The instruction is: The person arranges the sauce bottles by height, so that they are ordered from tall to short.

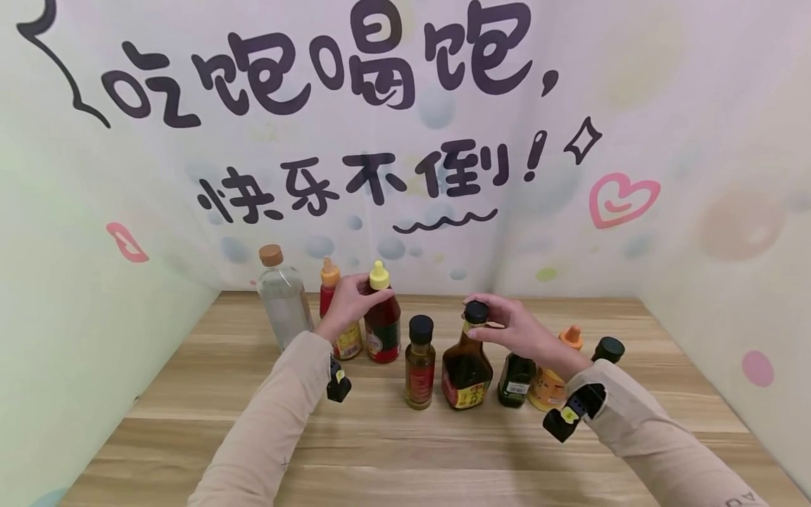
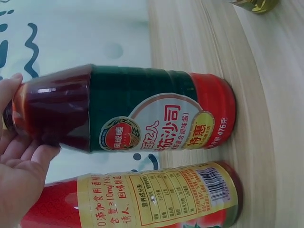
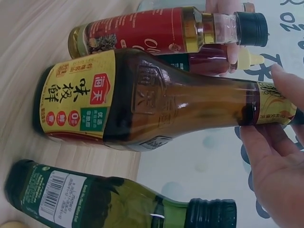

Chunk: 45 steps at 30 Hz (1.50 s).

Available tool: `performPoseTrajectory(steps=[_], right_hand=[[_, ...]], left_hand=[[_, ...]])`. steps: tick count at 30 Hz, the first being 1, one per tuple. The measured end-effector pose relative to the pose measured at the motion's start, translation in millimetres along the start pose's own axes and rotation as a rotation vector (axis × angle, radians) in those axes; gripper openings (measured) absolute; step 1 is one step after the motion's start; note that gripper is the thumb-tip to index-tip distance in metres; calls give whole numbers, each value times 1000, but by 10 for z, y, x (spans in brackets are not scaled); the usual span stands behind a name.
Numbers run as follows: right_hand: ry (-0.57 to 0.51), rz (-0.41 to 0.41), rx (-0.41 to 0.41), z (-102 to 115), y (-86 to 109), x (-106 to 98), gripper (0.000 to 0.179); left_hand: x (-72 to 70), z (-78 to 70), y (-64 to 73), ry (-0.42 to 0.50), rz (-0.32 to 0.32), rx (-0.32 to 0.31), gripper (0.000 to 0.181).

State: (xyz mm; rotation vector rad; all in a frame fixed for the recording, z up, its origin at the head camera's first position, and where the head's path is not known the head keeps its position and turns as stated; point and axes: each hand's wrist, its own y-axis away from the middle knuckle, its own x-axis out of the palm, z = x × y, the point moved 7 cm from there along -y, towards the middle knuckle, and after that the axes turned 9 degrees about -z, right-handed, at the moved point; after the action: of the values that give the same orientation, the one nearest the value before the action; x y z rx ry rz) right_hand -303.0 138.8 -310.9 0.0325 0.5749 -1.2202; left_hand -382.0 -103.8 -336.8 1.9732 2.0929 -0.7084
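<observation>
My left hand (image 1: 348, 304) grips a tomato ketchup bottle (image 1: 384, 325) by its neck, just under the yellow nozzle cap. In the left wrist view, thumb and fingers lie on opposite sides of that neck, above a green label. On the right, my right hand (image 1: 518, 332) holds a brown soy sauce bottle (image 3: 137, 99) at its neck, below the black cap. Both bottles stand upright on the wooden table (image 1: 380, 458). Beside the ketchup is a red sauce bottle (image 2: 156, 199) with a yellow label. A small olive oil bottle (image 1: 419, 373) stands between the two held bottles.
A clear bottle (image 1: 284, 303) with a brown cap stands far left. Right of the soy sauce are a green glass bottle (image 1: 516, 380), an orange-capped squeeze bottle (image 1: 548, 386) and a black-capped bottle (image 1: 609, 350), partly behind my right wrist. A printed backdrop (image 1: 443, 260) rises behind the table.
</observation>
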Motion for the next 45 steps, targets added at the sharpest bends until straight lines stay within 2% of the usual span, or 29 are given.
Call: performPoseTrajectory(steps=[4, 13, 23, 28, 39, 45], right_hand=[[12, 11, -17, 12, -3, -1, 45], [27, 24, -29, 31, -11, -2, 46], [-1, -6, 73, 33, -26, 15, 49], [-9, -19, 91, 58, -22, 10, 47], [51, -63, 140, 99, -36, -28, 44], [78, -87, 120, 186, -111, -89, 44]], left_hand=[[8, 11, 0, 15, 19, -11, 39], [6, 4, 13, 17, 10, -7, 39], [-18, 17, 32, 14, -6, -14, 40], [-9, -4, 40, 26, -5, -9, 39], [3, 2, 46, 45, -8, -15, 38], [-5, 11, 36, 52, -10, -12, 37]])
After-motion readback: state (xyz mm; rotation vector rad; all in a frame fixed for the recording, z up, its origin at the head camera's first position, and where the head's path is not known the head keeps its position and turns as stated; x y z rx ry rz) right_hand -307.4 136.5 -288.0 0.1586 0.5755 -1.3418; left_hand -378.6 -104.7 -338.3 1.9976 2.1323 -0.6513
